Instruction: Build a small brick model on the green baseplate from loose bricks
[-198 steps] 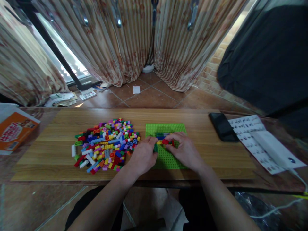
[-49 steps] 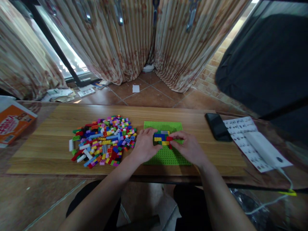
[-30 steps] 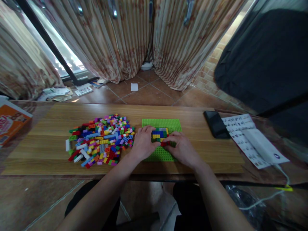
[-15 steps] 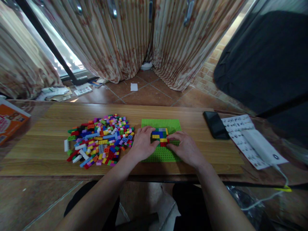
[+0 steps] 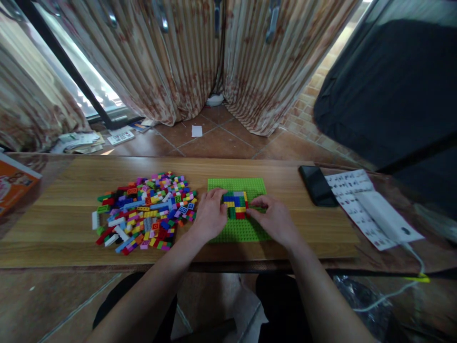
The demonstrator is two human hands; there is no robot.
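On the green studded baseplate [image 5: 246, 233] sits a low patch of toy building bricks [image 5: 238, 201] in blue, yellow, green, grey and red. My left hand [image 5: 211, 215] lies over the plate's left side, its curled fingers against the left edge of the patch; the fingertips are partly hidden. From the right, my right hand [image 5: 273, 218] reaches in with thumb and forefinger at a small red brick [image 5: 247, 208] on the patch's right edge. Most of that brick is covered by the fingertips.
A heap of loose mixed bricks [image 5: 150, 209] spreads over the wooden board [image 5: 278, 176] to the left. At the right lie a black phone [image 5: 317, 186], a printed sheet [image 5: 348, 180] and a white device [image 5: 389, 216] with a cable. An orange box [image 5: 16, 183] is far left.
My left thumb has drawn back left, uncovering green bricks at the patch's lower left. My right fingers stay at the right edge. The whole view has shifted slightly.
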